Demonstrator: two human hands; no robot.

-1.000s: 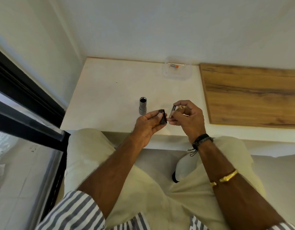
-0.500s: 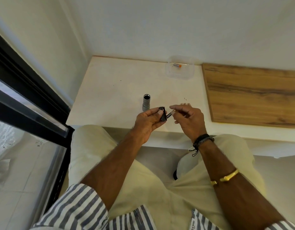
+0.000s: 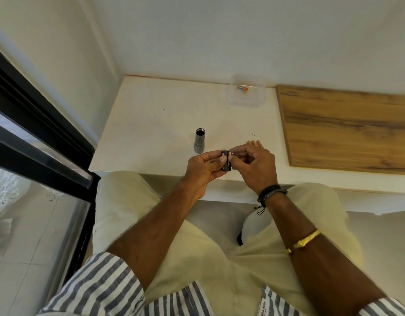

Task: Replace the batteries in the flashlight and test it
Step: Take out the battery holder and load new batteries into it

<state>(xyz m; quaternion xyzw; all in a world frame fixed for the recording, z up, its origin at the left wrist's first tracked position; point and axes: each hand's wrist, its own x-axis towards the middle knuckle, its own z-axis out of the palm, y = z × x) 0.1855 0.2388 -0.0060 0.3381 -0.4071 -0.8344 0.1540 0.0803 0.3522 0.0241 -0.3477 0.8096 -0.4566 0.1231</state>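
Head view: white corner table (image 3: 156, 124), wooden board (image 3: 345, 128) alongside, left hand (image 3: 202, 169) and right hand (image 3: 256, 167) tight around black holder (image 3: 226, 161).

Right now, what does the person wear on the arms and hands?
The left sleeve and right sleeve are rolled up, striped grey-blue and white. The right arm carries a black cord bracelet at the wrist and a gold bangle higher up. The left hand and right hand wear no gloves.
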